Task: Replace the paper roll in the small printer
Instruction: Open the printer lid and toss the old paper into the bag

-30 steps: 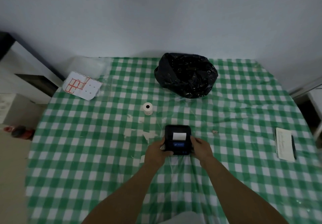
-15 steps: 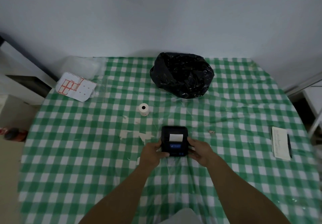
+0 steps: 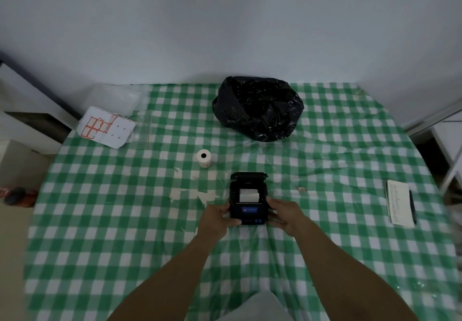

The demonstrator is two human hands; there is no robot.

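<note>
A small black printer point(image 3: 248, 214) with a blue front panel sits on the green checked tablecloth point(image 3: 125, 220) near the table's middle. Its lid point(image 3: 248, 176) is swung open toward the far side, and a white paper roll point(image 3: 248, 195) shows inside the bay. My left hand point(image 3: 217, 219) grips the printer's left side and my right hand point(image 3: 285, 214) grips its right side. A second white paper roll point(image 3: 204, 158) stands on end on the cloth, up and to the left of the printer, apart from both hands.
A crumpled black plastic bag point(image 3: 257, 110) lies at the table's far middle. A sheet of red-edged labels point(image 3: 106, 127) lies at the far left, a notepad point(image 3: 399, 203) with a pen point(image 3: 412, 207) at the right edge. Torn paper scraps point(image 3: 197, 195) lie left of the printer.
The printer's lid has swung open toward the far side, baring the white roll inside. Both hands stay on the printer's sides.
</note>
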